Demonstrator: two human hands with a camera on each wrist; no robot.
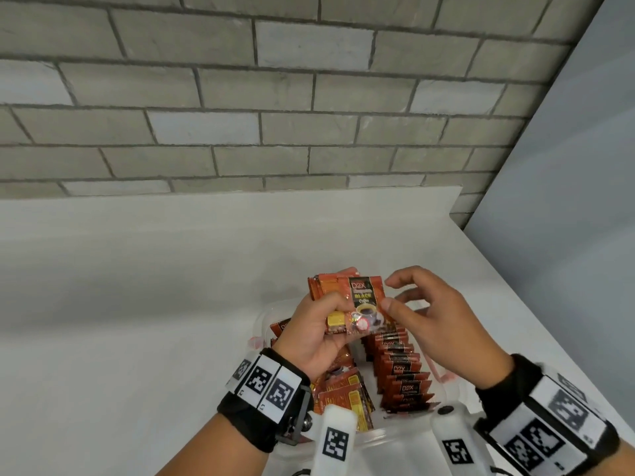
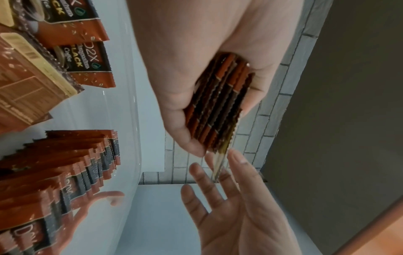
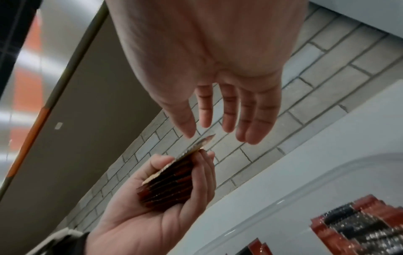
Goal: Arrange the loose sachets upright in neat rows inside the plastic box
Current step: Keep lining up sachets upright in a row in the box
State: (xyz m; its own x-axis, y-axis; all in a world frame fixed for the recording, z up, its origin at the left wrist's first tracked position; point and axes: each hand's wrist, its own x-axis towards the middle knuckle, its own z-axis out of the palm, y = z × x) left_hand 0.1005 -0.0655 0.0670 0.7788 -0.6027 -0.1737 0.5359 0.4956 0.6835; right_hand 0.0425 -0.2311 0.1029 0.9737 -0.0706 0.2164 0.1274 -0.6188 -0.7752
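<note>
My left hand (image 1: 321,333) grips a stack of red-brown coffee sachets (image 1: 357,305) above the clear plastic box (image 1: 405,441); the stack's edges (image 2: 218,107) show between thumb and fingers, and again (image 3: 172,186) in the right wrist view. My right hand (image 1: 417,305) hovers at the stack's right edge, fingers relaxed and spread (image 3: 229,113), thumb tip near the front sachet's corner, gripping nothing. Inside the box a row of upright sachets (image 1: 402,369) runs along the right side. Loose sachets (image 1: 347,393) lie flat on the left side.
The box sits on a white counter (image 1: 137,304) near its right edge (image 1: 536,310). A grey brick wall (image 1: 275,97) rises behind it. Wrist-worn camera mounts with black-and-white markers (image 1: 335,441) cover the box's near rim.
</note>
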